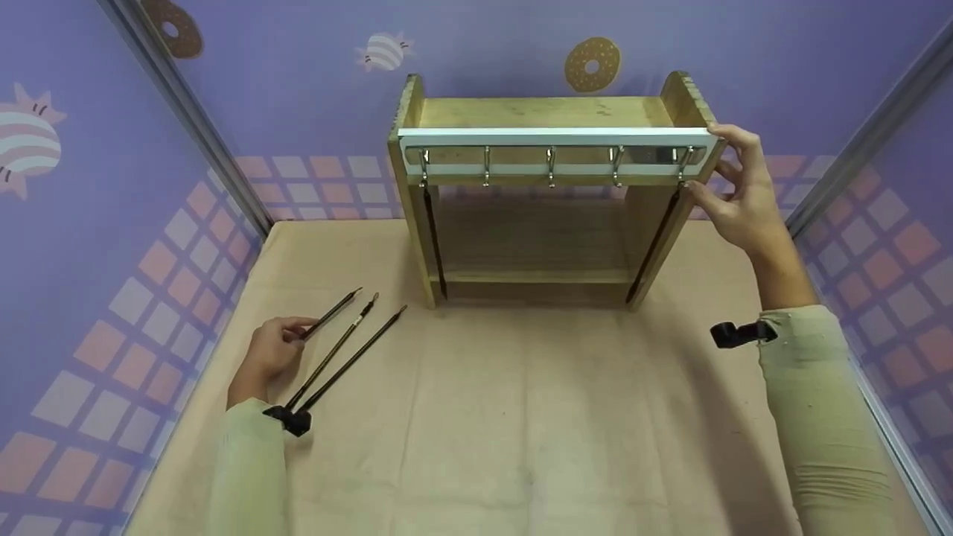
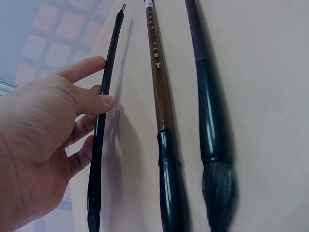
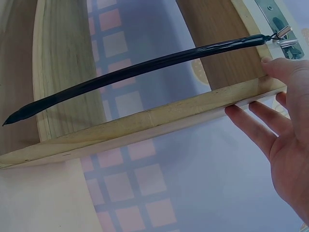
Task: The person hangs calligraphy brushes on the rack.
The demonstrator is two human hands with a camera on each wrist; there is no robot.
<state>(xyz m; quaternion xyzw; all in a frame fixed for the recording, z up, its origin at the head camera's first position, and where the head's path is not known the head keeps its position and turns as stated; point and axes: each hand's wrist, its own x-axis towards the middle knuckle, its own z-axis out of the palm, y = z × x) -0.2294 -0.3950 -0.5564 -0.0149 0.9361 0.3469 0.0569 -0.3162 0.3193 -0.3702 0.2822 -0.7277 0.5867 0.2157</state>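
My left hand (image 1: 272,348) pinches a slim black calligraphy brush (image 2: 102,125) between thumb and fingers, hair end toward the wrist. To its right lie a brown-handled brush (image 2: 159,82) with pale lettering and a thicker dark brush (image 2: 212,111), both on the cloth. At the upper right corner of a wooden shelf (image 1: 532,112), my right hand (image 1: 748,197) grips the side board, thumb in front and fingers along the outer face. A white hook rail (image 1: 514,136) runs across the shelf front. One dark brush (image 1: 434,242) hangs from its leftmost hook, another (image 3: 140,65) from the rightmost.
Beige cloth (image 1: 536,417) covers the table. Purple patterned panels (image 1: 491,45) stand behind and at both sides, with metal posts (image 1: 186,112) at the corners. Between the two hanging brushes, several metal hooks (image 1: 551,165) carry nothing.
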